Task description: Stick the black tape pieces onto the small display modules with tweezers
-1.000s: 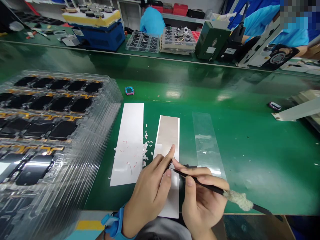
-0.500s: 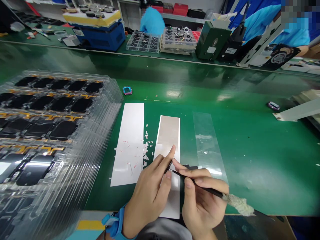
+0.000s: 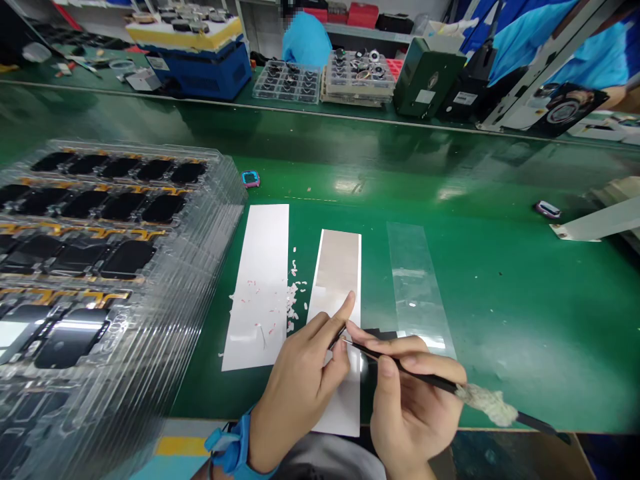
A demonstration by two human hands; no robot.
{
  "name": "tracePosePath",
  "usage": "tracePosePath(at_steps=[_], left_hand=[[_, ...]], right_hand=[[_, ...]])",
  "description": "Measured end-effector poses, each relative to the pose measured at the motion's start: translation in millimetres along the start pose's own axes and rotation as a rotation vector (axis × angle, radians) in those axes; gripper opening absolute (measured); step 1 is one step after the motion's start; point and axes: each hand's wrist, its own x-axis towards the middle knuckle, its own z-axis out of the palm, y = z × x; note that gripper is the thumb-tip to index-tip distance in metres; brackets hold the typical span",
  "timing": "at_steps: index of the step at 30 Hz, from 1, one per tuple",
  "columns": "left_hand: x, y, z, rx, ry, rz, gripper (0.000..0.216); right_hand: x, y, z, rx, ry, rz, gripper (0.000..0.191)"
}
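My right hand grips black tweezers wrapped in a wad of whitish tape; their tip meets my left fingertips. My left hand, with a blue wrist strap, pinches something small and dark at the tweezer tip; I cannot make out what it is. Both hands hover over the near end of a silvery strip. A white strip strewn with small white and pink scraps lies to its left. A clear film strip lies to its right.
A stack of clear trays holding dark screens with orange flex cables fills the left. A small pink-blue watch body sits on the green mat; another lies right. Across the bench are trays, a blue box, green device and co-workers in blue.
Both hands stay almost still; my right hand and the tweezers shifted slightly right and down. The camera view drifted a little.
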Motion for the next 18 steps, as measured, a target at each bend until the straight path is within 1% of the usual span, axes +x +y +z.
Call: tracePosePath(at_steps=[5, 9, 12, 15, 16, 17, 18], left_hand=[[-0.9, -0.4, 1.0, 0.033, -0.005, -0.038, 0.061], [-1.1, -0.6, 1.0, 0.002, -0.021, -0.054, 0.060], [-3.1, 1.3, 0.3, -0.055, -0.020, -0.058, 0.056], [-8.6, 7.8, -3.0, -0.181, 0.005, -0.142, 0.046], [-10.6, 10.8, -4.8, -0.226, 0.019, -0.188, 0.042], [-12.3, 14.1, -6.8, -0.263, 0.034, -0.231, 0.039], [-13.2, 17.3, -9.1, -0.287, 0.042, -0.260, 0.036]], right_hand=[[-2.7, 2.0, 0.4, -0.006, -0.057, -0.046, 0.028], [-4.2, 2.6, 2.7, -0.011, -0.051, -0.059, 0.030], [-2.2, 2.7, 1.3, 0.027, -0.030, -0.030, 0.027], [4.7, 3.6, -9.1, 0.027, 0.010, 0.024, 0.020], [7.5, 3.5, -14.1, -0.011, -0.012, 0.044, 0.019], [10.1, 3.0, -19.0, -0.067, -0.069, 0.064, 0.019], [12.3, 1.6, -23.1, -0.129, -0.154, 0.087, 0.019]])
